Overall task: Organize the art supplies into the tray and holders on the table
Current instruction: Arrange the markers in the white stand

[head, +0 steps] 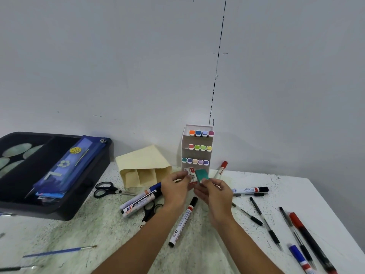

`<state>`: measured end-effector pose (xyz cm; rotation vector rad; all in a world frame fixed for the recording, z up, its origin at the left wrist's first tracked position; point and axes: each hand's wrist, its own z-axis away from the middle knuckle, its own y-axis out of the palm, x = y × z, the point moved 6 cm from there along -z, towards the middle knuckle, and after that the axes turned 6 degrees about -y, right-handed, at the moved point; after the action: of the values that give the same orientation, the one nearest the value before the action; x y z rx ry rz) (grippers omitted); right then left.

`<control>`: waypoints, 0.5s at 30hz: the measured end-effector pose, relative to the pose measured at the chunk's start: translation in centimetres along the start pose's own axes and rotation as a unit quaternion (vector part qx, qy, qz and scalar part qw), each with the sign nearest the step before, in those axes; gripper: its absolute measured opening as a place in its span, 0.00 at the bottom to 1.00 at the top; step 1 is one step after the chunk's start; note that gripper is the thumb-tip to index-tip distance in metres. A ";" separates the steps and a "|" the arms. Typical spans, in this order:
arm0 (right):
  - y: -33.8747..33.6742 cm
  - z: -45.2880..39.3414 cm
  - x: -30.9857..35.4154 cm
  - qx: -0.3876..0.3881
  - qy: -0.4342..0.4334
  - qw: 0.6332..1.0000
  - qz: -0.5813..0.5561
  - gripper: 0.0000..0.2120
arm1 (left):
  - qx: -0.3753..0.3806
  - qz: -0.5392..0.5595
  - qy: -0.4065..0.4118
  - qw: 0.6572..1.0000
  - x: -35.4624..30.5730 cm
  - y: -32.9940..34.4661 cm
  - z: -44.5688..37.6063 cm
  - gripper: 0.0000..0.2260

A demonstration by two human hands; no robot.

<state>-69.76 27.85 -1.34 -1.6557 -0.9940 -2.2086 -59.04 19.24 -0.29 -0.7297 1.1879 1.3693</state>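
1. Green eraser (201, 175) held up over the table (296, 194), just in front of the marker rack (197, 147). My right hand (214, 194) pinches its lower edge between thumb and fingers.
2. My left hand (174, 189) is beside the right, fingers curled on a small printed wrapper (191, 175) that touches the eraser's left side. The two hands are nearly touching.
3. The rack stands upright against the wall, three rows of coloured caps showing.
4. Cream holder (144, 167) left of the rack, tipped, its compartments facing me.
5. Black tray (59, 210) far left; a blue pencil case (69, 165) lies in it.
6. Loose on the table: markers (138, 202) under my left wrist, one marker (183, 220) between my forearms, scissors (106, 189) near the tray, pens (266, 224) to the right, a paintbrush (59, 252) lower left.
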 end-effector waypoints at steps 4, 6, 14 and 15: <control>0.4 -0.1 0.1 0.011 0.013 0.999 -0.029 0.08 | 0.018 -0.012 0.022 1.000 -0.4 -0.1 -0.2 0.11; 0.5 -0.2 0.3 0.007 0.011 0.999 -0.039 0.08 | 0.037 -0.032 0.047 0.998 -0.6 -0.2 -0.1 0.12; 0.6 -1.1 0.2 0.000 -0.013 1.000 -0.016 0.06 | 0.017 -0.156 0.142 0.977 -2.0 -1.1 -0.9 0.11; 0.4 -1.3 0.2 0.000 -0.025 1.000 0.010 0.06 | 0.011 -0.170 0.157 0.973 -2.2 -1.2 -0.9 0.11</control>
<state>-70.60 26.83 -1.16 -1.7207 -0.9847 -2.1649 -57.66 17.47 1.16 -1.1073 1.2503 0.9772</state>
